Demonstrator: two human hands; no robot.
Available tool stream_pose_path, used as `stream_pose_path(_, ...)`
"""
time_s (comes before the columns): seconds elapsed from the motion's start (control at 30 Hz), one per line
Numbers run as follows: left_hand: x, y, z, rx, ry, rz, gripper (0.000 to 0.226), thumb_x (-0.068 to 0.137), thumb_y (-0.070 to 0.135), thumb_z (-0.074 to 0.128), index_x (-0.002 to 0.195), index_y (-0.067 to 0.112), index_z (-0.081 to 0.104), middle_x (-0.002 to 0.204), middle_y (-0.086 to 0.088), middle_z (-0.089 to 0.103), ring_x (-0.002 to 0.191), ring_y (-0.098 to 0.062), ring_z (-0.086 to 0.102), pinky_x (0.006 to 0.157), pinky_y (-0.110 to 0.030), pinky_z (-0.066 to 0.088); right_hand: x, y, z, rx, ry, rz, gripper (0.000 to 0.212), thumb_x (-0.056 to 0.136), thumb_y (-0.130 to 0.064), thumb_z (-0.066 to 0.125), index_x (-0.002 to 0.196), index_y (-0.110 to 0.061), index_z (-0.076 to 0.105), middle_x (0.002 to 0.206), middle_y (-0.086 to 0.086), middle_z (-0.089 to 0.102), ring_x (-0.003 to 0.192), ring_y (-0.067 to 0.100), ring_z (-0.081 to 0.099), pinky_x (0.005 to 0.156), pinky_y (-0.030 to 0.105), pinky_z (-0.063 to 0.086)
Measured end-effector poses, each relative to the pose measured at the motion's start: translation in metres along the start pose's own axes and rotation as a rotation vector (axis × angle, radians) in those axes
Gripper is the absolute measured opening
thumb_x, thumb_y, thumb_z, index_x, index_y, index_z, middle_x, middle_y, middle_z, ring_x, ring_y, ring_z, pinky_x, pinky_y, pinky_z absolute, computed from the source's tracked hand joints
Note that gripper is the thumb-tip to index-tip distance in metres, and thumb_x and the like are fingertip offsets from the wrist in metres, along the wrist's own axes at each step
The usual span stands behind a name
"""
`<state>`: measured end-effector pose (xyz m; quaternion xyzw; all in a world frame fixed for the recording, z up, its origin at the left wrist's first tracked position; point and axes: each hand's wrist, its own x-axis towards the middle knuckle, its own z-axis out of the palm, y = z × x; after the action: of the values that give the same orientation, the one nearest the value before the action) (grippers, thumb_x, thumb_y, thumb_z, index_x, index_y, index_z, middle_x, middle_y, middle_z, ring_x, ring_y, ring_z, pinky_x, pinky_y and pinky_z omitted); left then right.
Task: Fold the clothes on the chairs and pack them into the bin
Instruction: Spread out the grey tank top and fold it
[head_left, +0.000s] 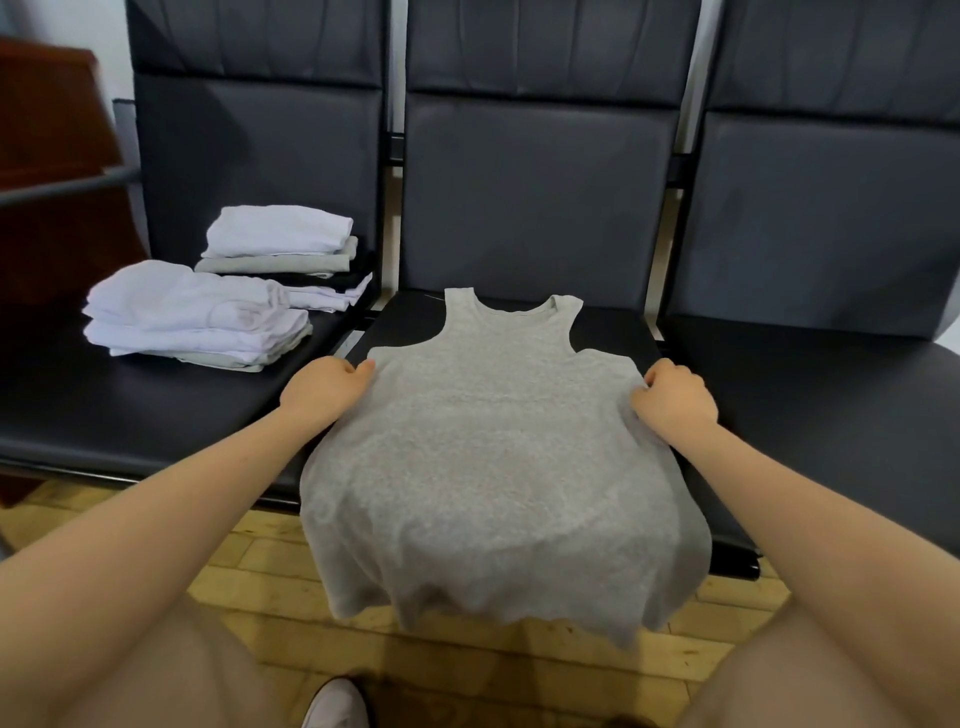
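A grey sleeveless top (493, 441) lies spread flat on the middle chair seat (613, 327), neck toward the backrest, its hem hanging over the front edge. My left hand (324, 387) pinches the top's left side just below the armhole. My right hand (672, 400) grips the right side at the same height, fingers curled into the fabric. The bin is not in view.
Two stacks of folded clothes sit on the left chair seat: a nearer white one (192, 317) and a farther mixed white, grey and black one (285, 254). The right chair seat (831, 384) is bare. A dark wooden cabinet (47, 156) stands at far left. Wooden floor lies below.
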<state>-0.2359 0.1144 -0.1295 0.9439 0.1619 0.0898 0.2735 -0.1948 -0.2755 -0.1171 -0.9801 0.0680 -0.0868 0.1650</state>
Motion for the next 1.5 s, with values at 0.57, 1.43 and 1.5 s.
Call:
stream_pose_path(0.57,0.077,-0.016,0.012,-0.205,0.273,-0.034,0.015,0.098,0.019,0.042,0.091,0.008,0.048,0.093,-0.018,0.058,0.088,-0.032,0.053,0.077,-0.038,0.038,0.024,-0.031,0.054,-0.097,0.077,-0.244,0.035,0.097,-0.033,0.042,0.126,-0.015,0.053,0.126,0.01,0.049,0.119,0.026,0.044,0.1,0.037,0.035)
stream_pose_path(1.43,0.154,0.099,0.068,-0.247,-0.079,0.209,0.023,0.093,0.032,0.054,0.101,0.013,0.064,0.099,-0.001,0.063,0.093,-0.021,0.058,0.08,-0.031,0.044,0.145,-0.073,0.053,0.376,0.071,-0.005,0.045,0.094,-0.033,0.056,0.055,-0.016,0.041,0.055,0.004,0.046,0.053,0.018,0.042,0.05,0.032,0.03)
stream_pose_path(1.5,0.169,0.102,0.076,-0.206,-0.034,0.17,0.027,0.094,0.033,0.051,0.107,0.012,0.062,0.105,-0.006,0.063,0.097,-0.025,0.058,0.082,-0.033,0.045,0.163,-0.076,0.062,0.374,0.042,0.046,0.053,0.094,-0.033,0.056,0.05,-0.018,0.031,0.05,0.001,0.033,0.049,0.018,0.034,0.048,0.032,0.026)
